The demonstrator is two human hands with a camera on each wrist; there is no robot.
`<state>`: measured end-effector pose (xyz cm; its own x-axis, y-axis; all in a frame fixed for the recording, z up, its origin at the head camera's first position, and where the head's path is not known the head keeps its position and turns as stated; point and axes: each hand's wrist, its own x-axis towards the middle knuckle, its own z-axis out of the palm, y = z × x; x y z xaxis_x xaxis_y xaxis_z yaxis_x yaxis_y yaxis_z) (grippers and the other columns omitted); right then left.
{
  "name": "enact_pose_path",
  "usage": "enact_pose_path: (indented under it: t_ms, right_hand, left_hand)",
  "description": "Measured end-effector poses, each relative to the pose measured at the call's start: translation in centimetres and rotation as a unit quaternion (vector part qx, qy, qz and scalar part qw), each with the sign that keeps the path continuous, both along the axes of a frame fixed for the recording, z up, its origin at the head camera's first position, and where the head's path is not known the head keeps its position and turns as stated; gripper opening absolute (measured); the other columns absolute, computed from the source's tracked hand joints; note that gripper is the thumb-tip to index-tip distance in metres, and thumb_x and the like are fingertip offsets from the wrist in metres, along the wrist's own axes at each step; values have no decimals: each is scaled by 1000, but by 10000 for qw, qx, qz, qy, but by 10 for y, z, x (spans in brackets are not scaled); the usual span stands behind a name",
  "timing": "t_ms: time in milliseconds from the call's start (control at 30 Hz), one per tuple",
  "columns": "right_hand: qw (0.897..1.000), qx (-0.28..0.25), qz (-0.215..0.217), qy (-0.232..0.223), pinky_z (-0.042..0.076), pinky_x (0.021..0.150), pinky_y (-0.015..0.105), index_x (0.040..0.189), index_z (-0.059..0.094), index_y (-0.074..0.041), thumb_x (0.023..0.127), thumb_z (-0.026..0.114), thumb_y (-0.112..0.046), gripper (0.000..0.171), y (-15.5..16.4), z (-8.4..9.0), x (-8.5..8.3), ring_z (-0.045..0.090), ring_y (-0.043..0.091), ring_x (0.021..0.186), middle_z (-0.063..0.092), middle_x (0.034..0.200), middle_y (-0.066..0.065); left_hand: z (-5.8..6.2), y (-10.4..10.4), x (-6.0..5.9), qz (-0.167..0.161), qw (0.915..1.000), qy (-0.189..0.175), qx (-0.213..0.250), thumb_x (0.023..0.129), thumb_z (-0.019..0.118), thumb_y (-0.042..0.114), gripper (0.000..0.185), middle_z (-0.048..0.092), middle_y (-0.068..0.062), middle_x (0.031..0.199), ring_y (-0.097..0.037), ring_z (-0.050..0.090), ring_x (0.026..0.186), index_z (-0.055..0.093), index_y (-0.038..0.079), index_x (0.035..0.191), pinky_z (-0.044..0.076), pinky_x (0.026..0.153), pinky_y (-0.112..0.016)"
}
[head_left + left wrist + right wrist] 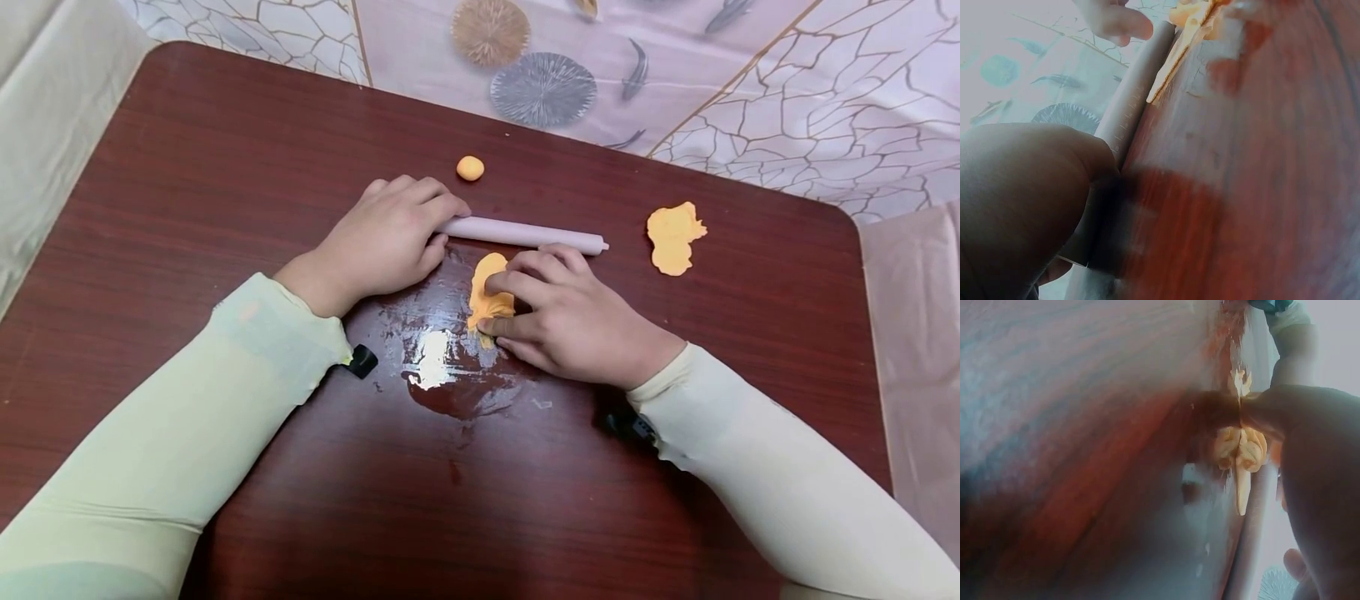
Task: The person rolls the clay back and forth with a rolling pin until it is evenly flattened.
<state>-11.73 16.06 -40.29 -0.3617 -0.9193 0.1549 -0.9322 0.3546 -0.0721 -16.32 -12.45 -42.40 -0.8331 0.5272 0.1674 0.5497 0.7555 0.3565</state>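
A flattened piece of soft orange-yellow modelling clay [489, 275] lies on the dark wooden table [420, 517], its near edge ragged and bunched. My right hand [581, 321] pinches that near edge between thumb and fingers. In the right wrist view the clay [1244, 450] bulges in folds beside the thumb. A pale pink rolling pin [525, 233] lies just beyond the clay. Around its left end my left hand [393, 237] is curled, hiding that end. Small marks run along the rolling pin [1125, 119] in the left wrist view.
An orange-yellow clay ball [470, 168] sits beyond the rolling pin. Toward the table's right side lies another flat, irregular clay piece [673, 237]. A shiny wet-looking smear [431, 358] with bits of residue covers the tabletop near the hands. Patterned cloth [543, 87] hangs behind the table.
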Motion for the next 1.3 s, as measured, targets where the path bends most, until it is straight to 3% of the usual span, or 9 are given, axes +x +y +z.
enact_pose_path:
  t_ms: [233,467,667,833,933,1000,1100,1167,1300]
  right_hand:
    - [9995,-5,-287,166,32,111,59,122,79,-35,103,62,-31,26,-1,-3,0,50,34,130,64,135,3]
    - [9918,-879,-604,-697,38,107,48,108,75,-19,93,81,-26,17,-2,-2,-4,57,27,116,69,112,-4]
    - [9917,-222,-752,-1014,51,96,35,121,74,-12,93,83,-29,34,-13,8,-15,61,18,103,66,110,2]
    - [9986,166,-433,-255,57,84,33,104,78,-11,97,77,-21,12,-20,9,-13,65,19,88,67,95,3]
    - [9982,184,-465,344,58,78,37,93,72,-10,98,69,-16,8,-26,7,-9,65,24,80,66,86,4]
    - [9969,123,-620,471,57,73,38,89,68,-10,96,65,-13,7,-30,5,-7,63,25,75,64,82,4]
    - [9946,-49,-1019,192,55,66,36,92,67,-11,92,63,-11,3,-33,4,-6,60,22,71,61,82,3]
    - [9918,-169,-1239,-245,53,66,34,95,67,-12,90,64,-11,5,-32,5,-7,58,18,73,61,84,1]
    - [9893,-73,-1166,-877,54,77,33,107,71,-13,95,72,-20,14,-30,7,-9,60,16,83,62,95,1]
  left_hand:
    - [2,0,0,20,10000,-68,-38,101,60,24,35,63,-2,134,-30,57,118,65,22,136,41,94,-52]
    - [2,4,-1,-18,10000,-75,-56,102,59,24,35,63,-2,134,-30,58,119,64,23,136,41,95,-52]
    - [3,1,-1,28,9999,-109,-99,102,58,25,35,63,-2,135,-31,57,119,64,24,136,41,95,-52]
    - [2,0,0,7,9999,-99,-39,101,59,24,34,63,-2,134,-30,57,118,64,23,135,41,95,-52]
    - [2,-1,0,18,10000,-68,5,101,59,24,34,63,-2,133,-30,57,117,65,23,135,41,94,-52]
    - [1,-2,0,41,10000,-68,8,101,59,23,34,63,-1,133,-30,57,117,65,23,135,41,94,-52]
    - [1,-2,0,40,10000,-82,4,101,60,24,34,63,-1,133,-30,57,116,65,23,135,41,94,-52]
    - [1,-1,0,19,10000,-74,7,101,60,24,34,63,-1,133,-30,57,116,65,23,134,41,94,-52]
    - [1,0,0,0,10000,-46,24,101,60,24,33,64,-2,132,-29,58,114,66,23,134,41,93,-51]
